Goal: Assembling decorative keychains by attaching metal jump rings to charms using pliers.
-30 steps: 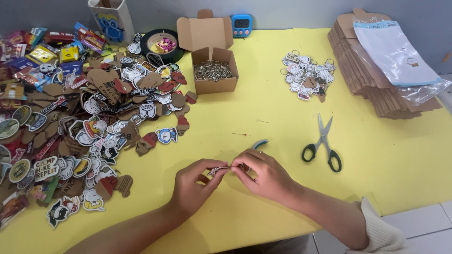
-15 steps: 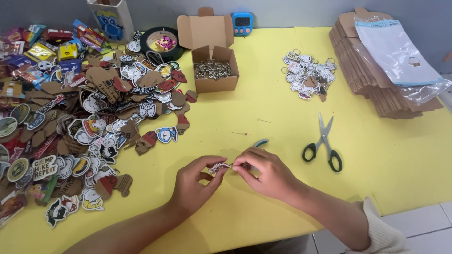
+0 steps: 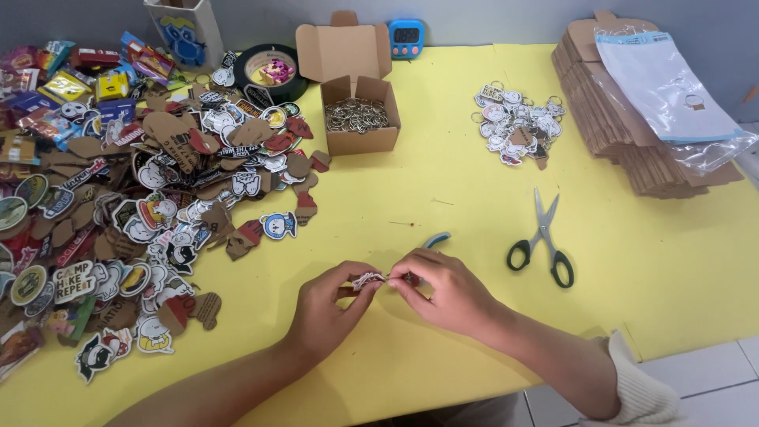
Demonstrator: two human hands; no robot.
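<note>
Both hands have shifted slightly right since the earlier frame, and the small charm [image 3: 368,279] now sits low over the yellow table [image 3: 443,190], pinched between fingertips of the left hand [image 3: 328,304] and right hand [image 3: 443,291], just before blue-handled pliers [image 3: 434,239], scissors [image 3: 541,241] further right.

We see a small flat charm [image 3: 368,279], pale with dark and reddish markings, raised just above the yellow table [image 3: 443,190] near its front edge. It lies roughly level, its length running left to right, and most of it is covered, so its picture cannot be made out. Our left hand [image 3: 328,304] pinches its left end, while our right hand [image 3: 443,289] pinches its right end, with the fingertips nearly meeting over it.
</note>
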